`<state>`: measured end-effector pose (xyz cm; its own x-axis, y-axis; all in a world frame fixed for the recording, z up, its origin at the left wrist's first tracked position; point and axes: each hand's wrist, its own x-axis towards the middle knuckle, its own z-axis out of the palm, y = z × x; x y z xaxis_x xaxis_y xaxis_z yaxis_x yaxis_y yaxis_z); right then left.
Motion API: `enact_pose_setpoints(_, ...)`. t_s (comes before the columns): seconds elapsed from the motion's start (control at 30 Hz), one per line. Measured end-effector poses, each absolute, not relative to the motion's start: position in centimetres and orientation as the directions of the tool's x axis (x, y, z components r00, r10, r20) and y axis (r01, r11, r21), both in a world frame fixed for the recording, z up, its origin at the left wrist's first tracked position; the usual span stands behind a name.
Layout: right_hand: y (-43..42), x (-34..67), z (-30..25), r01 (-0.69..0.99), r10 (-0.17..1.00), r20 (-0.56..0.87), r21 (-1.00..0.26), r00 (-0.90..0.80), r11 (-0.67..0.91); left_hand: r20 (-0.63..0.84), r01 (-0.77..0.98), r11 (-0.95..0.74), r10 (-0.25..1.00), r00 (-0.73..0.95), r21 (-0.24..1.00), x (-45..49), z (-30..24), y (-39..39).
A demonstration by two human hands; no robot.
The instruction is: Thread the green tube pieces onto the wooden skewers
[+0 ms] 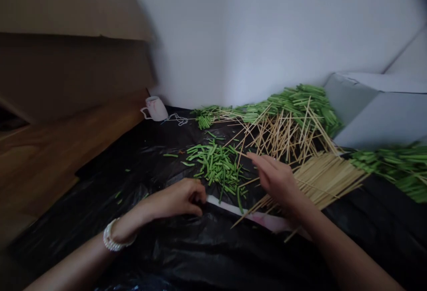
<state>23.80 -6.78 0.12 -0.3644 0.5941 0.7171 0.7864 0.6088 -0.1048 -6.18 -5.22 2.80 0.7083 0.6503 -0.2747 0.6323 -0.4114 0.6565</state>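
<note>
My left hand (187,197) is low over the black plastic sheet, its fingers curled in; whatever they hold, if anything, is hidden. Just beyond it lies a loose pile of cut green stem pieces (216,162). On the right, my right hand (275,177) has its fingers pressed together, with a thin bamboo stick (240,153) showing at the fingertips. Beneath and beside that hand is a thick pile of bamboo sticks (328,177). A white and pink strip (260,219), partly covered by sheet, runs between my hands.
Green stems on sticks (300,104) are heaped along the white wall. More green bundles (396,166) lie at right, near a white box (376,109). A mug (155,109) and tangled string (178,118) stand back left, below a cardboard box (73,60).
</note>
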Motion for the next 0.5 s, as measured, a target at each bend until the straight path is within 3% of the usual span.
enact_pose_setpoints(0.17, -6.7, 25.3, 3.0, 0.737, 0.675, 0.732, -0.405, -0.093, 0.541, -0.280, 0.630, -0.507, 0.603, 0.747, 0.587, -6.6, 1.8, -6.0)
enact_pose_setpoints(0.3, -6.8, 27.2, 5.1, 0.601, 0.713, 0.682, -0.642, 0.163, 0.476, -0.207, 0.633, -0.525, 0.653, 0.729, 0.569, -6.8, 1.5, -5.5)
enact_pose_setpoints(0.5, -6.6, 32.0, 8.4, 0.256, 0.687, 0.582, -0.812, 0.435, 0.525, -0.215, 0.613, -0.506, 0.638, 0.739, 0.607, -7.0, 0.6, -5.1)
